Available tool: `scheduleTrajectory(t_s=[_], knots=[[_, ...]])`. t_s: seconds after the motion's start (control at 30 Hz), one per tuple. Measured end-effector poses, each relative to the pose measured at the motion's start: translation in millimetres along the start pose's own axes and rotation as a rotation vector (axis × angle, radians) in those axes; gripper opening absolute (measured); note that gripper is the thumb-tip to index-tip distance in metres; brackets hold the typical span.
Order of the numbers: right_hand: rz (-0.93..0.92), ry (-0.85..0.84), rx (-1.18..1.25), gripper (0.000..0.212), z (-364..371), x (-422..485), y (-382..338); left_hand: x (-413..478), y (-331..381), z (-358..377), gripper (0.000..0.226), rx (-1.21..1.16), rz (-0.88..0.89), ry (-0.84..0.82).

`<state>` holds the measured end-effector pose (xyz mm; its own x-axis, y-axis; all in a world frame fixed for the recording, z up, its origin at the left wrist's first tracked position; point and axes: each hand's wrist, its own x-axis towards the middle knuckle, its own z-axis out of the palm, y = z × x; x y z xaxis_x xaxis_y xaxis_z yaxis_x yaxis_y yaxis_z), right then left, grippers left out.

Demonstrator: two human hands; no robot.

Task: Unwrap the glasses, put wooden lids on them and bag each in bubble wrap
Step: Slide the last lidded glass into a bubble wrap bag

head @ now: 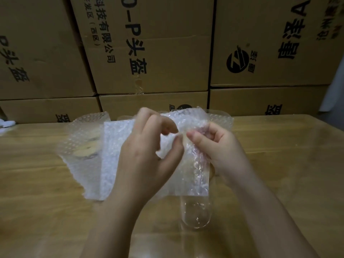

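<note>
Near the middle of the table (279,164), both hands work at the far edge of a bubble wrap bag (193,175): the left hand (147,151) pinches it between thumb and curled fingers, and the right hand (219,146) grips the film just beside it. A clear glass (195,215) sits partly under that wrap, its bare rounded end poking out toward the near side; whether it rests on the table or hangs in the bag I cannot tell.

The wrap is light, soft and crinkly, so it should give wherever it is pulled, and its thin edge is the sensible place to pinch. The glass is stiff, smooth and breakable, likely slippery inside the film, so I would support its body through the wrap rather than lift by the film alone.

To the far left lies a second bubble wrap bundle (85,148) with something wood-coloured inside, and a flat bubble wrap sheet (113,146) lies between it and the hands. Stacked cardboard boxes (158,53) close off the far side. Open table shows to the right and on the near left, well apart from any edge
</note>
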<state>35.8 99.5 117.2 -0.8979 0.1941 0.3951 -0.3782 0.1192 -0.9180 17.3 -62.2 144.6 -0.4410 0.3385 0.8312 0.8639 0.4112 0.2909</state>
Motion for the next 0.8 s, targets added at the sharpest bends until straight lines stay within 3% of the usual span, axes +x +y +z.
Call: scheduleTrajectory(t_s=[0.1, 0.27, 0.37, 0.47, 0.57, 0.67, 0.8], knots=[[0.077, 0.023, 0.039, 0.051, 2.2, 1.6, 2.6, -2.3, 3.7, 6.8, 0.026, -0.073, -0.129, -0.268], [0.147, 0.041, -0.042, 0.050, 10.5, 4.8, 6.0, -5.3, -1.1, 14.4, 0.051, 0.201, -0.104, -0.381], [0.133, 0.029, -0.083, 0.054, 9.6, 1.8, 2.2, -6.1, -3.2, 9.9, 0.052, 0.231, -0.107, -0.459], [0.097, 0.086, -0.152, 0.053, 10.3, 0.6, 0.2, -7.2, -2.8, 9.2, 0.036, 0.208, -0.089, -0.494], [0.056, 0.145, -0.286, 0.056, 7.3, 2.9, 2.6, -6.4, -6.4, 8.9, 0.024, 0.194, -0.144, -0.496], [0.085, 0.051, -0.301, 0.053, -3.0, 4.6, 1.4, -4.2, -15.0, 6.2, 0.023, 0.145, -0.291, -0.424], [0.128, -0.017, -0.394, 0.026, -20.1, 5.5, 3.1, -2.6, -22.9, -0.1, 0.023, 0.105, -0.446, -0.173]])
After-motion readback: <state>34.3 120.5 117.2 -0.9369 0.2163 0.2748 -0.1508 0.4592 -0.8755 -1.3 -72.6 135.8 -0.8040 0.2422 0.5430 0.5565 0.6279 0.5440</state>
